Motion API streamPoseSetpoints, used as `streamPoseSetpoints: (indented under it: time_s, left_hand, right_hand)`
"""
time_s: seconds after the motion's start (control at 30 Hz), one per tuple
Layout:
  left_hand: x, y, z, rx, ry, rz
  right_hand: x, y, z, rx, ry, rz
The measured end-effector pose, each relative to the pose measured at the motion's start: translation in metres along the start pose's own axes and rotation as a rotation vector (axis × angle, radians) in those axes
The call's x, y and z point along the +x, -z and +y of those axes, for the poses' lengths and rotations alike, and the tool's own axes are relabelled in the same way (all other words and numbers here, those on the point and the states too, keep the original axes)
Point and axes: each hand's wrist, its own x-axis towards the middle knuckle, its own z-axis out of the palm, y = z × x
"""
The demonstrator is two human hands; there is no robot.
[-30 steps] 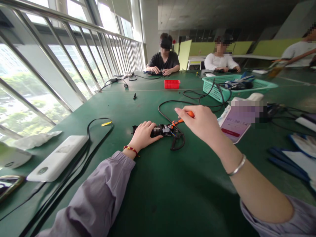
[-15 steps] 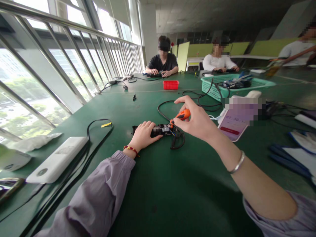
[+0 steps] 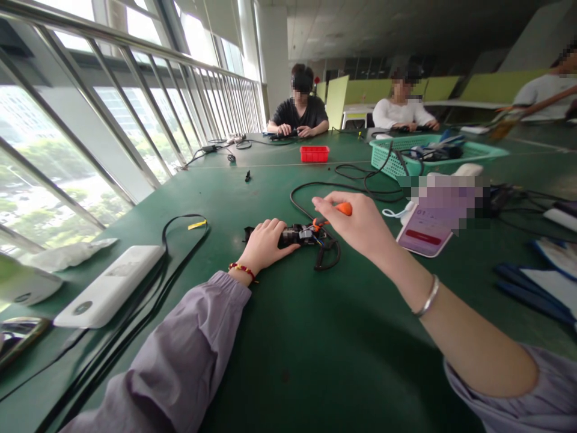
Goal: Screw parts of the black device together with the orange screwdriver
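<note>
Phone (image 3: 424, 231) and cable (image 3: 291, 195) lie near hands (image 3: 267, 243) holding orange screwdriver (image 3: 345, 208) and black device (image 3: 293, 235).

Green-topped desk (image 3: 288, 355). Left of desk: metal railing (image 3: 112, 37), bright windows (image 3: 189, 24). Beyond desk: pale pillar (image 3: 273, 48), yellow-green partitions (image 3: 337, 99), dim ceiling (image 3: 351, 30) overhead.

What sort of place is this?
Likely a shared workroom in an office: other people at a long green table, yellow-green partitions behind, an orange-handled tool in the right hand.
</note>
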Motion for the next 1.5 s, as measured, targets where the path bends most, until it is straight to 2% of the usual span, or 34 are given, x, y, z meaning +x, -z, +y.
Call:
streamPoseSetpoints:
  time_s: [0.17,0.33,0.47,0.63,0.8,0.97,1.13,1.3,1.5]
  left_hand:
    - [0.001,0.001,-0.001,-0.005,-0.006,-0.001]
    - [0.0,0.0,-0.001,-0.008,-0.008,0.003]
    - [0.001,-0.001,-0.001,-0.017,-0.004,-0.002]
    - [0.0,0.0,-0.001,-0.017,-0.002,-0.008]
    - [0.0,0.0,-0.001,-0.017,0.0,-0.01]
    - [0.0,0.0,-0.001,-0.019,0.003,-0.011]
    - [0.001,0.0,-0.001,-0.026,0.004,-0.008]
    - [0.001,0.0,-0.001,-0.036,0.004,-0.005]
    - [0.001,0.0,-0.001,-0.039,0.002,-0.009]
  right_hand:
    - [0.0,-0.001,0.001,0.024,0.113,0.019]
    - [0.003,-0.001,0.002,-0.045,0.058,0.127]
    - [0.005,0.003,0.002,-0.002,0.107,0.12]
    - [0.007,0.006,0.005,-0.173,0.009,0.15]
    - [0.009,0.007,0.008,-0.006,0.08,0.082]
    - [0.008,0.008,0.006,-0.079,0.01,0.039]
    - [0.007,0.009,0.005,-0.02,0.067,0.071]
    - [0.007,0.007,0.006,-0.124,0.011,0.108]
    - [0.007,0.005,0.007,0.056,0.077,0.096]
